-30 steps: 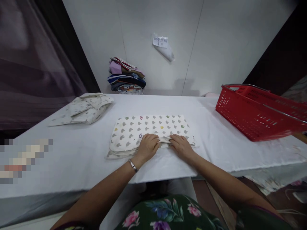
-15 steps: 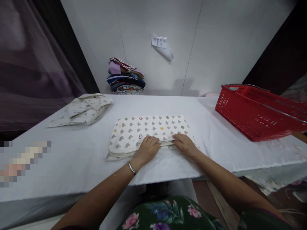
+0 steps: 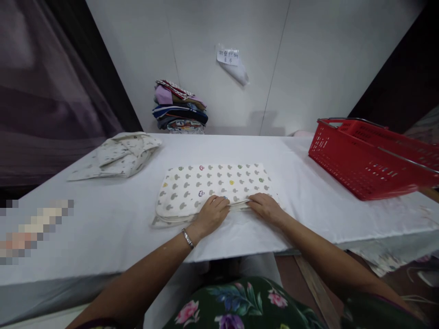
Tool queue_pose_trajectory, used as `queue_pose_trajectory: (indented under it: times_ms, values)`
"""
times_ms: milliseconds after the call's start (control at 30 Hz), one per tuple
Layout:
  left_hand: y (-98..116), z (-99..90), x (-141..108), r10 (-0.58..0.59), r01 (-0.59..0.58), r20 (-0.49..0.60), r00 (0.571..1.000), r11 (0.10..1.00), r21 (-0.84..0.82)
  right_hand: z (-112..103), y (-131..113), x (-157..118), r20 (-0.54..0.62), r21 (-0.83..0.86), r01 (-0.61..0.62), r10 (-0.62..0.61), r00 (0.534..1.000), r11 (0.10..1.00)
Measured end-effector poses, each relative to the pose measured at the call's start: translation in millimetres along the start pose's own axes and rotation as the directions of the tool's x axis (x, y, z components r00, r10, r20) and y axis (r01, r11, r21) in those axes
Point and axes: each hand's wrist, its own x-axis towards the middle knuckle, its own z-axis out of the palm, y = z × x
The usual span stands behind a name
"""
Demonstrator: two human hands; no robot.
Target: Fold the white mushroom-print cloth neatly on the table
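At lower centre of the frame, your left hand (image 3: 211,215) and right hand (image 3: 265,208) grip the near edge of the folded mushroom-print cloth (image 3: 217,183) on the bench (image 3: 103,237), set slightly wider apart than a second ago, apparently drawing its layers flatter.

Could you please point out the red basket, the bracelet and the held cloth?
Red basket (image 3: 360,162), head view: side wall.
Bracelet (image 3: 187,238), head view: middle of band.
Held cloth (image 3: 216,183), head view: printed top face.
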Motion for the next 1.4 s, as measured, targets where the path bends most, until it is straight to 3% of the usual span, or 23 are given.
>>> queue_pose_trajectory:
  times_ms: [433,800,967,1133,1233,1400]
  values:
    - [-4.3,8.7,-3.8,0.032,-0.032,0.000,1.000,0.999,0.009,3.6,-6.2,-1.2,-0.011,0.015,0.082,-0.081,0.997,0.997]
    - [0.3,15.1,2.7,-0.065,0.056,0.174,0.983,0.997,0.059,7.2,-5.2,1.8,0.020,-0.001,0.079,-0.079,0.997,0.997]
    - [-5.5,6.0,15.6,-0.101,0.081,0.172,0.980,0.990,0.116,-0.1,0.9,10.4,-0.080,-0.061,0.010,-0.015,0.997,0.998]
    - [4.4,11.1,9.4,-0.103,0.077,0.310,0.945,0.993,0.093,8.1,-3.1,3.7,0.063,-0.023,0.069,-0.068,0.996,0.997]
    - [8.3,13.3,6.5,-0.138,0.116,0.346,0.928,0.990,0.085,12.4,-8.0,-2.2,0.079,-0.023,0.017,-0.015,0.997,1.000]
    - [3.5,15.6,3.9,-0.106,0.091,0.299,0.948,0.994,0.064,9.0,-6.4,-11.6,0.076,-0.078,-0.084,0.090,0.993,0.993]
